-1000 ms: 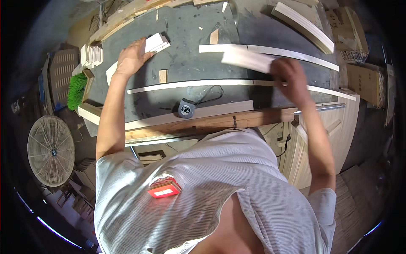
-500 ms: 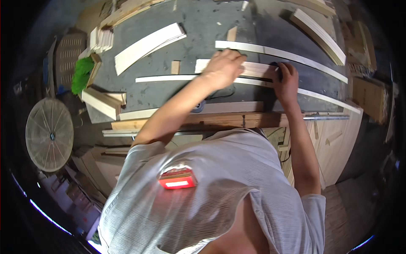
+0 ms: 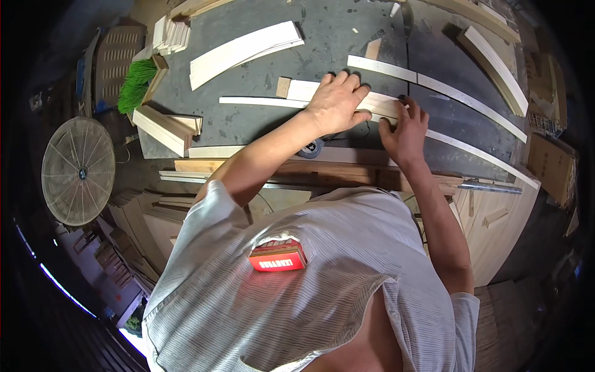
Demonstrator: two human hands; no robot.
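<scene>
Board shift: board (image 3: 302,90) slid left; its end now just beside small block (image 3: 283,87).
Left hand (image 3: 338,104): fingers spread over board.
Right hand (image 3: 406,133): fingers half-bent at right end; grip of either hand cannot be told.
Done: board laid between near strip (image 3: 251,100) and far strip (image 3: 434,86) on worktop (image 3: 217,123).
Left: hands not yet off board.
Nearby: board pile (image 3: 245,53), tape measure (image 3: 311,149).
Obstruction: left forearm (image 3: 266,152) crosses near strip.

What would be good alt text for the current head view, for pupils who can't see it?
A person's left hand lies across a short pale wooden board between two long thin strips on a dark worktable; the right hand is at the board's right end. A tape measure shows near the left forearm; a fan is at far left.
</scene>
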